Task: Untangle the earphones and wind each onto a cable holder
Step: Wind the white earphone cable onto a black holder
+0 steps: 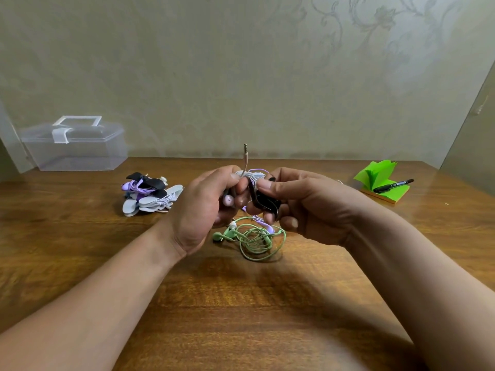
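Above the table's middle, my left hand [207, 203] grips a bundle of wound white earphone cable [250, 175]; its jack plug [245, 152] sticks straight up and a pink earbud [228, 200] shows below my fingers. My right hand [300, 202] pinches a black cable holder [263, 200] wrapped around that bundle. Under both hands, on the wood, lies a loose green earphone [254, 238] tangled with a bit of purple cable [267, 227].
A pile of wound earphones in black and white holders [151, 195] lies at left of centre. A clear plastic box [76, 144] with a handle stands at the back left. A green sticky-note pad [381, 182] with a black pen [393, 185] sits at the right.
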### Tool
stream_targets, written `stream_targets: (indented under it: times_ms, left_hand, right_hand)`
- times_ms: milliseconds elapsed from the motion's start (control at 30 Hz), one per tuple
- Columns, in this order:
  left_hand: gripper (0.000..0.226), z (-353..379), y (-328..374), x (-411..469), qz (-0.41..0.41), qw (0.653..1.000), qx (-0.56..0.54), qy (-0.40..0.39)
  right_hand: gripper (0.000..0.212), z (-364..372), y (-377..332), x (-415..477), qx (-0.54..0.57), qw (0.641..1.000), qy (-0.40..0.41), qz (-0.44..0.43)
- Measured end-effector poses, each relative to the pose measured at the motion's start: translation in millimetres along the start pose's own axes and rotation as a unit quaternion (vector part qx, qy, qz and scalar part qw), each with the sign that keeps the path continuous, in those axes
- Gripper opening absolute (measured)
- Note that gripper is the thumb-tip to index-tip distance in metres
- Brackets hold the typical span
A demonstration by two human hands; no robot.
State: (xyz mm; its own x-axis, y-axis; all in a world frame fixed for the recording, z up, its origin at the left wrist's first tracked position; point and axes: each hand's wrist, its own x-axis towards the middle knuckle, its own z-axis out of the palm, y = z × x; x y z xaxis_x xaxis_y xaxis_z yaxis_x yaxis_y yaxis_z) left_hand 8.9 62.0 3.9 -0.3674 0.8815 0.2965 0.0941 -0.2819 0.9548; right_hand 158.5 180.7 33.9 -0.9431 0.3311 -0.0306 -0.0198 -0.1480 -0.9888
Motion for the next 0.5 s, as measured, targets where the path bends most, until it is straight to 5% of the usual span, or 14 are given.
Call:
stream_targets:
  times_ms: [267,500]
  left_hand:
    - [0.024,-1.8,0.6,0.9,0.01,1.0,-0.005,0.007]
    - [0.032,3.7,3.5,-3.9,0.057,0.992,0.115,-0.01]
  right_hand:
    - [0.02,-1.6,-6.0,-6.8,-0.056,0.996,-0.061,0.021]
    - [0.028,-4.0,-1.7,-1.9,-0.044,0.999,-0.015,-0.015]
